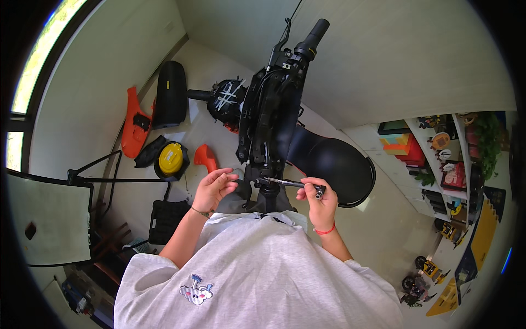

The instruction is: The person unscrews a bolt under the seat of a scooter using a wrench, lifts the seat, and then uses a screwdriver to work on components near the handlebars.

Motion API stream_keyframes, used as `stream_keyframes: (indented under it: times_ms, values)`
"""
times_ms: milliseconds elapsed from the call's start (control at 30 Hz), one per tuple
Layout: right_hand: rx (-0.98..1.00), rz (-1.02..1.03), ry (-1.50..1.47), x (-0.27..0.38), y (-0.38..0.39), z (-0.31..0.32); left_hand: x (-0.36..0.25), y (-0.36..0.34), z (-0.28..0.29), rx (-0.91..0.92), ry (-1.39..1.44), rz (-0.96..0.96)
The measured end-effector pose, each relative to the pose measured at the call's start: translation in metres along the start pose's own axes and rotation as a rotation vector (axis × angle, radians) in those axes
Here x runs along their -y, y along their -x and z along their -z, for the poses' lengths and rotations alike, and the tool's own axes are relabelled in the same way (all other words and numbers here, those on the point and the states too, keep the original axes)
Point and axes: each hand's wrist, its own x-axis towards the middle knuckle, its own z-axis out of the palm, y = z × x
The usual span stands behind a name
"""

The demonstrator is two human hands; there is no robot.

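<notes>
Below and ahead of me stands a partly stripped black two-wheeler (268, 109), its frame, cables and handlebar exposed. My right hand (319, 204) is closed around a slim hand tool (290, 182) with a silver shaft and a dark handle; its exact kind is unclear. The tool's silver tip points left, over the near end of the frame. To the left of that end, my left hand (215, 189) hovers with loosely bent fingers slightly apart and nothing visible between them. A broad black rounded part (337, 167) spreads out to the right of the frame.
On the floor at left lie an orange panel (133, 126), a long black part (171, 93), a yellow round thing (170, 159) in a dark holder and a smaller orange piece (205, 157). A black case (165, 222) sits nearer. Shelves (422, 159) line the right.
</notes>
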Motion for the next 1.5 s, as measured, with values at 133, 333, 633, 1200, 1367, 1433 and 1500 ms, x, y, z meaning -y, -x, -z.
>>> stream_keyframes:
  times_ms: [133,333,633,1200,1367,1433,1500]
  values:
    - [0.033,0.005,-0.017,0.012,0.005,-0.012,0.002,0.007,-0.021,0.013,-0.05,0.059]
    - [0.044,0.168,0.039,0.015,0.019,-0.025,0.014,0.0,-0.06,0.019,0.247,0.192]
    - [0.124,0.44,0.417,0.008,0.02,-0.026,0.017,-0.015,-0.071,0.104,0.354,0.258]
    - [0.268,0.54,0.614,0.019,0.013,-0.04,0.015,-0.017,-0.069,0.02,0.397,0.3]
    - [0.358,0.577,0.676,0.021,0.01,-0.035,0.013,-0.021,-0.066,-0.001,0.363,0.386]
    - [0.364,0.592,0.679,0.022,0.008,-0.032,0.013,-0.02,-0.065,0.04,0.333,0.406]
    - [0.392,0.627,0.694,0.021,0.008,-0.032,0.012,-0.019,-0.066,0.007,0.324,0.429]
